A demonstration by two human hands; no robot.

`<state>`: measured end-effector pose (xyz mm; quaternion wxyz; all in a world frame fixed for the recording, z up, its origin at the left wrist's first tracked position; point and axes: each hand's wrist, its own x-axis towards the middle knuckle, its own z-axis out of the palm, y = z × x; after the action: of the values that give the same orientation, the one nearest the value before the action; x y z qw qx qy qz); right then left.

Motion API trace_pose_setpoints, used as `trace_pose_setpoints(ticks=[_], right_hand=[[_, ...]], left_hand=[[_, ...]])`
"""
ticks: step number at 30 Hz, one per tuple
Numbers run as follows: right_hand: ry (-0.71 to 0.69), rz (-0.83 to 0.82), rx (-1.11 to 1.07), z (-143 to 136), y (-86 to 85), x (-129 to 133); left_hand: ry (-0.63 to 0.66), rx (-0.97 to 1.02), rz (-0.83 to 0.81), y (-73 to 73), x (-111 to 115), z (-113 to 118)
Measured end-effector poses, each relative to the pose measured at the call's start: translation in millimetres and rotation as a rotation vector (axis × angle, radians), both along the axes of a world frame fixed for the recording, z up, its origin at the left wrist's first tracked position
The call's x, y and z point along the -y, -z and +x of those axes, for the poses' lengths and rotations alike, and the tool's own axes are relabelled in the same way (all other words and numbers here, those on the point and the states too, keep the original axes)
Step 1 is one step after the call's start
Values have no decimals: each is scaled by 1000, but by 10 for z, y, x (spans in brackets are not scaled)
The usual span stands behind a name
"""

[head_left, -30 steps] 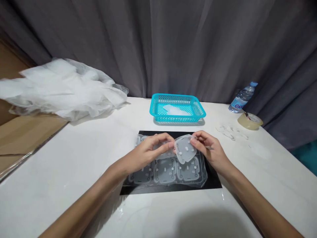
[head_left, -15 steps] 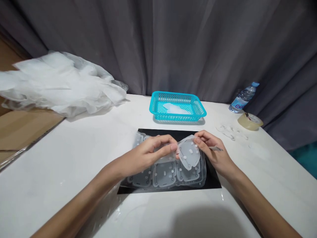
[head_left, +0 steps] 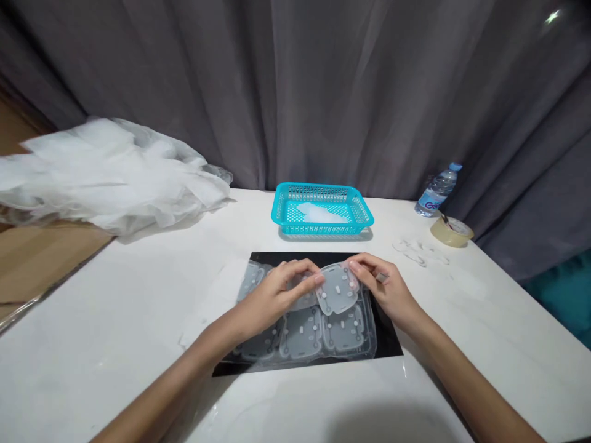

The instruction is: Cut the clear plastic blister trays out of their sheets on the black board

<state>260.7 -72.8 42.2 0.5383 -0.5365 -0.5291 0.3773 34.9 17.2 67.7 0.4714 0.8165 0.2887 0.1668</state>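
My left hand (head_left: 287,288) pinches the left edge of a translucent, rounded-square plastic piece (head_left: 336,300) with small white spots on it. At its upper right corner, my right hand (head_left: 386,288) grips the same piece between thumb and fingers. A small thin grey thing (head_left: 381,277) shows among the right fingers; its kind cannot be made out. Beneath both hands, a clear plastic sheet (head_left: 301,352) of similar joined pieces lies on a black mat (head_left: 390,346). My left hand and forearm hide part of that sheet.
Behind the mat stands a turquoise basket (head_left: 323,230) with white scraps (head_left: 321,213) inside. A water bottle (head_left: 436,192), a tape roll (head_left: 452,234) and thin white strips (head_left: 420,252) are at the right. Crumpled white plastic (head_left: 115,172) lies over a cardboard box (head_left: 50,255) at the left.
The held piece has turned from a tilted position to lie flatter and more squarely above the sheet. Both hands stay on it, and the whole view has shifted slightly.
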Motion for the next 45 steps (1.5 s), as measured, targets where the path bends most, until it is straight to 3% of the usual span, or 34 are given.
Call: trace_pose_setpoints(ticks=[7,11,14,18,21,25,29,33,37,40,45], right_hand=[[-7,18,-18,33,-16,-14],[10,-5,-20,13,-9,-8],[21,-17,-6,8,17,-19],[174,101,90,99,4,-8],[263,174,-10,250,-96,57],[130,4,-181,427,-288,201],[81,-89,-97,438,-392,304],[-38,-113,-67,371,-350,297],[-60,-53,-50,316,-247,246],[-112,-100,-119,266,-202,218],[-71,-89,-129,205,-201,187]], left_hand=[[-21,-37,70,68,-62,80],[43,17,105,-37,-108,225],[97,49,2,-113,-99,322],[101,81,-138,-59,-48,336],[104,73,-128,45,-16,292],[58,35,-19,91,1,267],[52,40,9,57,13,284],[42,26,11,62,15,282],[66,-7,18,77,15,270],[68,-10,32,82,20,271],[59,-12,41,106,20,276]])
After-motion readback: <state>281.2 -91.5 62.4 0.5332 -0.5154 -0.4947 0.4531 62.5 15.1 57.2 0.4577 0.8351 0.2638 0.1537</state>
